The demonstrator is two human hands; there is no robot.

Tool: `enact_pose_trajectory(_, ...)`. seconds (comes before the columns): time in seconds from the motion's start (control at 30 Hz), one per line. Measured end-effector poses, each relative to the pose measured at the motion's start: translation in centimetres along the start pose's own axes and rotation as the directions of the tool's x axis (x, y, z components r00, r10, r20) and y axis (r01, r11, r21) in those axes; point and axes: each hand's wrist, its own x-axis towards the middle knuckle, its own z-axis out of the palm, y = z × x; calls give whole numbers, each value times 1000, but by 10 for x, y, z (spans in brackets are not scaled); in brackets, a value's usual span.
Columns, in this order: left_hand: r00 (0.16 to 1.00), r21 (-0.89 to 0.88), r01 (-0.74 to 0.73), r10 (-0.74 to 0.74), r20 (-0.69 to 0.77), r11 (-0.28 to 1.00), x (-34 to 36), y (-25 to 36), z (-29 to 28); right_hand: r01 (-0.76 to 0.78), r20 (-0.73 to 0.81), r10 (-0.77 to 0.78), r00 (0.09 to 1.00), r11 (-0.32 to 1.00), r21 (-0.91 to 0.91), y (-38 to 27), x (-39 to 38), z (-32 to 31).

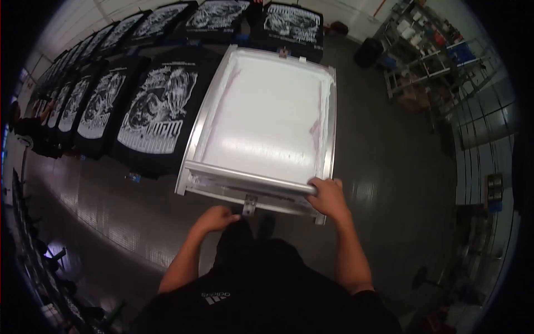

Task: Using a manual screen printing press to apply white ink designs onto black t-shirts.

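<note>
A screen-printing frame [196, 136] with metal sides lies before me, its mesh coated with white ink [266, 106]. Across its near end runs a long metal squeegee [250, 178]. My right hand [329, 197] is wrapped around the squeegee's right end. Below the frame's near edge, my left hand [214, 219] is closed, its fingers curled beside a small metal bracket [250, 205]; nothing shows in it. Faint pinkish smears mark the mesh's edges. What lies beneath the frame is hidden.
Black shirts [161, 106] with white prints lie on boards in two rows, left and beyond. Another person [39, 131] stands at the far left. A cluttered metal rack [423, 67] and a dark bin [368, 53] stand at the back right.
</note>
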Motion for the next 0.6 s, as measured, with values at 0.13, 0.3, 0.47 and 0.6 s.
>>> enact_pose_trajectory(0.13,712,-255,-203,-37,-702,945,-6,-59,-62,-48,0,58,998,832,552,65,2,25)
enact_pose_trajectory(0.3,619,-263,-75,-162,-769,962,59,-139,-125,-21,-46,107,993,554,832,77,21,61)
enact_pose_trajectory(0.47,773,-564,-173,-243,-585,808,98,-85,-107,-113,69,233,970,182,977,100,24,74)
enact_pose_trajectory(0.6,725,-461,-139,-226,-650,877,55,-46,-86,-22,-4,245,970,103,994,122,-3,58)
